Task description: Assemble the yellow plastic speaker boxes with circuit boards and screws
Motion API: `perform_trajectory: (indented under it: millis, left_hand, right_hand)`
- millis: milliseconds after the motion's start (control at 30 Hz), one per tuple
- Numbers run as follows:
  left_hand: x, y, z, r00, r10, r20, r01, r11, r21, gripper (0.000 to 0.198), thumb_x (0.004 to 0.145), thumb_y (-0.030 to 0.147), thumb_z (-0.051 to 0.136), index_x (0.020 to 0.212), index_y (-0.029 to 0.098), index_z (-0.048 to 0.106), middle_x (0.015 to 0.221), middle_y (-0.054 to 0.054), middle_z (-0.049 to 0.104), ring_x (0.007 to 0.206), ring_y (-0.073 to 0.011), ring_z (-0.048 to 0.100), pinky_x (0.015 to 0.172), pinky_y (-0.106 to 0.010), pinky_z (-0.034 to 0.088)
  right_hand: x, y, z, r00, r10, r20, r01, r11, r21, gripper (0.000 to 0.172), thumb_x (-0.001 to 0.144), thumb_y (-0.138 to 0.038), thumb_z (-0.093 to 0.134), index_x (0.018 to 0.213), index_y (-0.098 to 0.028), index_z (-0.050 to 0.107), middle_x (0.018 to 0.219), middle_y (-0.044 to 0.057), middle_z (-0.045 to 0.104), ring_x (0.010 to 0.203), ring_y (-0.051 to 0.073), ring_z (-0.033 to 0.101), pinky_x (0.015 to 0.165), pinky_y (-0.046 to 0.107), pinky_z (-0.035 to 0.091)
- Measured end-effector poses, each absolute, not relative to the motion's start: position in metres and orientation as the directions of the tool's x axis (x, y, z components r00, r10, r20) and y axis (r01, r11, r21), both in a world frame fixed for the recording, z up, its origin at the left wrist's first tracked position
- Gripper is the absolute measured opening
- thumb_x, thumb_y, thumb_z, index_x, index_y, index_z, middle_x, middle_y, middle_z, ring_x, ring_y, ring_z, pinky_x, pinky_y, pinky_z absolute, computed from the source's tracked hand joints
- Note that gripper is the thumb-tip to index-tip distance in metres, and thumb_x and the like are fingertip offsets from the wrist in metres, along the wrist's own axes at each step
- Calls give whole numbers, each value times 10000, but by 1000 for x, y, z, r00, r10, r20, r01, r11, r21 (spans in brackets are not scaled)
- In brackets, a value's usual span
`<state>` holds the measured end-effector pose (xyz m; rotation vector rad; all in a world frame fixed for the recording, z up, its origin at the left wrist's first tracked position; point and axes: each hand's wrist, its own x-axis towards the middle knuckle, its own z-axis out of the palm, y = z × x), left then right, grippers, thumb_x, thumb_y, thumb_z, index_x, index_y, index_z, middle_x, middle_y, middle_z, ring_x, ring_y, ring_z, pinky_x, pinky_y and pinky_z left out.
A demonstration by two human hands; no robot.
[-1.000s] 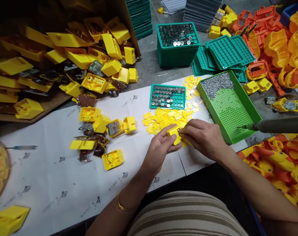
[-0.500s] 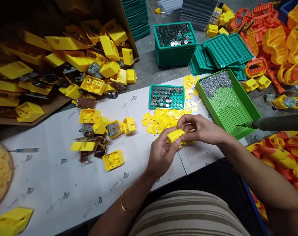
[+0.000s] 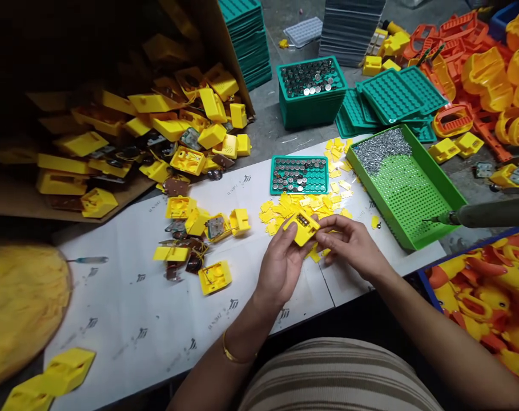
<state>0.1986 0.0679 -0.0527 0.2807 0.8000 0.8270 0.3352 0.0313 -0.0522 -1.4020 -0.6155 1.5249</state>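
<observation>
My left hand holds a small yellow plastic battery case above the table. The case is tilted, and an uncovered slot in its top shows round metal cells in a row. At the case's right end is my right hand, fingers loosely bent and apart; whether the fingertips touch the case I cannot tell. Behind and below them lies a pile of small flat yellow covers. A teal tray partly filled with button cells sits just beyond the pile.
On the right stands a green basket with small metal screws, a power screwdriver over it. Yellow housings with wires lie left; more fill a cardboard box. Behind is a teal tray stack. Toy ducks fill a crate.
The yellow case has turned in my left hand, so its slot with the cells now shows. My right hand has loosened and drawn back slightly. The whole view has shifted.
</observation>
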Motion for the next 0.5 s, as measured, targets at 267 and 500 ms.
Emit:
perform_trajectory:
  millis: [267,500]
  left_hand:
    - [201,59,-56,437,792,-426,-532,610,588,298,876,274,589,1162,193,616,1204,-83,657,1194,-212,550,1014,-357,420]
    - [199,51,-48,401,823,-403,-368,548,751,329,743,253,732,1051,182,643,1129,-60,686,1053,-188,622,923,-286,470]
  right_hand:
    - [331,27,-55,100,877,-470,-358,-409,-839,413,600,-406,814,912,-170,681,804,28,691,702,145,659,486,179,501]
    - [335,9,-58,185,974,-133,4,-136,-991,272,844,-410,596,974,-176,646,949,60,655,766,143,598,601,243,498]
